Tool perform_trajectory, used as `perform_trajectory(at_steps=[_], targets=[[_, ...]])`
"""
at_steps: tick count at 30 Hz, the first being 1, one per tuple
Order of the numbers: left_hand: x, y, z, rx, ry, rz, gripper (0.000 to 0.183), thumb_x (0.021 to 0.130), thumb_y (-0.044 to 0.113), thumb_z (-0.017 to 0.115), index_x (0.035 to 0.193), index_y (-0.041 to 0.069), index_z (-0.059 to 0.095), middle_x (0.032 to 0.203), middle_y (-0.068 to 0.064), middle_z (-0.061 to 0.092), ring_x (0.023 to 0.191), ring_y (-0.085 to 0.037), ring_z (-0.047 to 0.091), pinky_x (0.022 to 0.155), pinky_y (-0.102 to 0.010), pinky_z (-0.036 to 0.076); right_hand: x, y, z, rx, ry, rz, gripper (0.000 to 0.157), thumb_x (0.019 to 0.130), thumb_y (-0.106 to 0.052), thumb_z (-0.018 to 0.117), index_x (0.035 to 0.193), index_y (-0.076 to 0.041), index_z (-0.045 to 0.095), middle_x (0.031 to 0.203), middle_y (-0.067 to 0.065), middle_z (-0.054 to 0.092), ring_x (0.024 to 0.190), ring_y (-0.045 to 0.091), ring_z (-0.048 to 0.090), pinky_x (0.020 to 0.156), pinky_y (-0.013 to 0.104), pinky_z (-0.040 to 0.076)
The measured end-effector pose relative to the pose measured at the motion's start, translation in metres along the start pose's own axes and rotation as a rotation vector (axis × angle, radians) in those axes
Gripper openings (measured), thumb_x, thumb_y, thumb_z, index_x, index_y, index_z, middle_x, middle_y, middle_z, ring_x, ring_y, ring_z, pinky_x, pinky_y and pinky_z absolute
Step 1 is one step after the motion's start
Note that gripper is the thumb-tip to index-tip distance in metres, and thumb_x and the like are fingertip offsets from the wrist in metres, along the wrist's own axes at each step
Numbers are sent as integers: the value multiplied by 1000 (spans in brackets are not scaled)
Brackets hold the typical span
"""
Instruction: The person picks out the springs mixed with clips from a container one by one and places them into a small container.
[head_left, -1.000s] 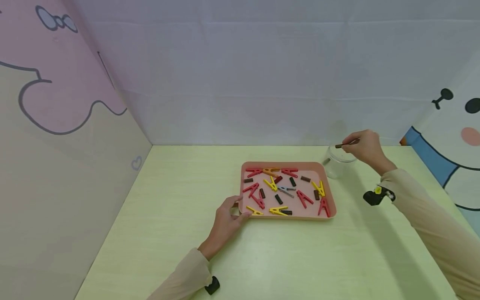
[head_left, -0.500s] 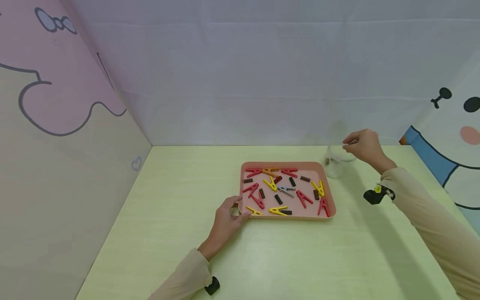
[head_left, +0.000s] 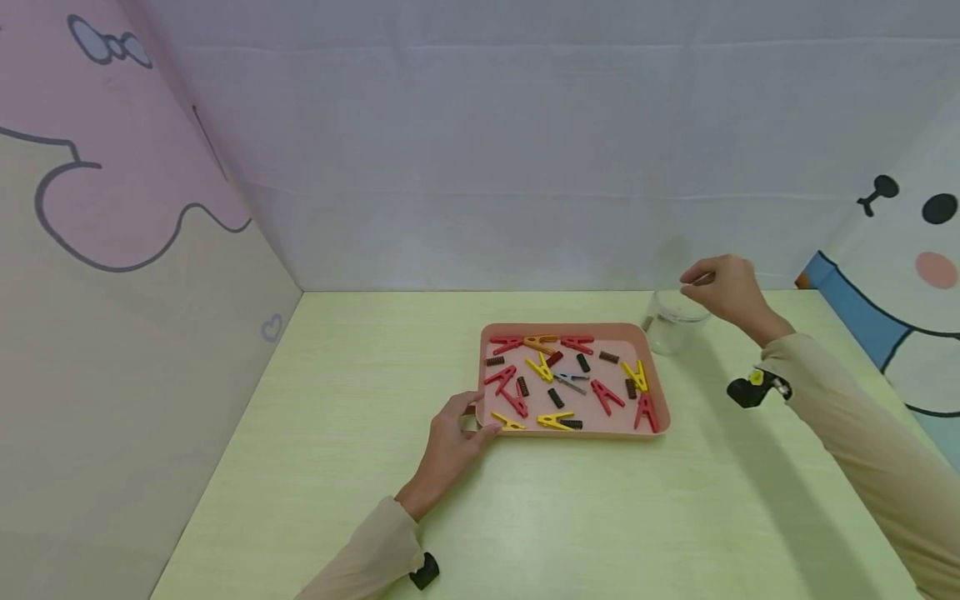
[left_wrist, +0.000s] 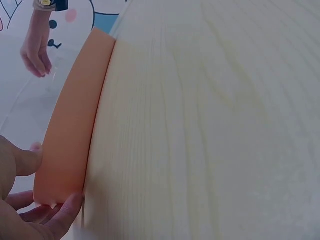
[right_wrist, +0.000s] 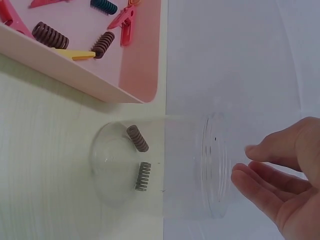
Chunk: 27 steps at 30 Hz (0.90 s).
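Note:
My left hand point(head_left: 450, 450) grips the near left corner of a pink tray point(head_left: 577, 435), thumb at the rim and fingers around the outside, as the left wrist view also shows. Inside the tray lie several coil springs point(head_left: 609, 357) and plastic clips, such as a red clip point(head_left: 607, 397) and a yellow clip point(head_left: 636, 377). My right hand point(head_left: 727, 292) is over the mouth of a clear jar point(right_wrist: 155, 205), thumb and fingertips slightly apart with nothing between them. Through the jar's wall I see a brown spring point(right_wrist: 137, 138) and a greyish spring point(right_wrist: 143, 176).
The jar stands by the tray's far right corner, close to the back wall point(head_left: 480, 167). Printed panels rise at the left point(head_left: 150, 350) and right sides of the pale wooden table point(head_left: 360, 367).
One second ago my right hand pinched a brown spring over the jar; now the spring is out of its fingers. The left hand stays on the tray's corner.

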<state>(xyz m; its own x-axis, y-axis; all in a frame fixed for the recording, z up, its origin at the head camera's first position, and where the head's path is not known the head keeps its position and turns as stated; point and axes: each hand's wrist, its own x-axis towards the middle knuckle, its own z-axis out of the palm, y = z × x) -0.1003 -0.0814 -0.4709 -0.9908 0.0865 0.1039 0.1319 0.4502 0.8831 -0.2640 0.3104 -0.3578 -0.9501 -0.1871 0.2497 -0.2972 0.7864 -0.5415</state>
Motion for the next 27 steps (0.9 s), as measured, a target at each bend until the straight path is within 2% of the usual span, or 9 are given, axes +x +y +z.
perform_trajectory(at_steps=[3, 12, 16, 23, 27], targets=[[0, 0, 0, -18, -4, 9, 54, 83, 14, 74, 130, 0, 50, 126, -13, 52, 107, -26, 55, 73, -22, 53, -1, -2, 0, 3, 8, -14, 13, 85, -5, 65, 90, 7, 69, 90, 28, 66, 76, 39, 65, 61, 49, 52], [1, -1, -1, 8, -8, 23, 55, 84, 15, 73, 131, 0, 49, 127, -13, 52, 107, -26, 55, 73, -22, 52, -7, -13, 1, 26, 0, -12, 12, 84, -2, 67, 92, 7, 69, 91, 27, 65, 76, 37, 65, 59, 43, 53], [0, 0, -2, 10, -12, 2, 57, 84, 16, 73, 133, 1, 48, 127, -12, 51, 107, -26, 55, 73, -23, 53, -12, -16, 1, 36, 3, -50, 13, 85, -2, 66, 93, 8, 68, 92, 27, 64, 79, 40, 63, 60, 43, 52], [1, 2, -4, 19, -11, -27, 60, 82, 18, 74, 134, 2, 48, 128, -11, 51, 108, -25, 54, 74, -24, 53, -17, -22, 0, 18, 20, -56, 10, 83, 0, 68, 91, 5, 70, 91, 23, 67, 80, 37, 65, 55, 18, 45], [2, 2, -2, 33, -7, -37, 61, 82, 19, 75, 134, 3, 48, 128, -10, 51, 108, -24, 54, 73, -23, 53, -20, -25, -3, 15, 12, -98, 10, 84, -2, 68, 91, 5, 69, 92, 24, 66, 79, 38, 65, 55, 21, 47]])
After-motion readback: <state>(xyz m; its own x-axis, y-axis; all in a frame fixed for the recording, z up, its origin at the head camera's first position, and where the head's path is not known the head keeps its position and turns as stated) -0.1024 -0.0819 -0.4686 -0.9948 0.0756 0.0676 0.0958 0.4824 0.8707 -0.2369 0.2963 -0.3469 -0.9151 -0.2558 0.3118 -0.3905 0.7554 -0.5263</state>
